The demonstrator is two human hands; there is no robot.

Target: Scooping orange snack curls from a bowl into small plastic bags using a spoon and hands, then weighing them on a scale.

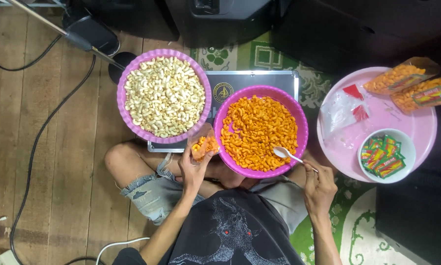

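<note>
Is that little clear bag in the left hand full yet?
Partly full: the small clear bag has orange snacks only in its lower part.

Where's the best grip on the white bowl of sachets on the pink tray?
Take the white bowl by its bare rim, coming from above on the side toward the person. Its rim is exposed all round; the sachets fill the middle, and filled bags crowd the pink tray beyond.

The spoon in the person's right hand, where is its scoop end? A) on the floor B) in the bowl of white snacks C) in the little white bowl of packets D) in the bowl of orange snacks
D: the white spoon held by the right hand dips into the orange snacks in the purple bowl.
</note>
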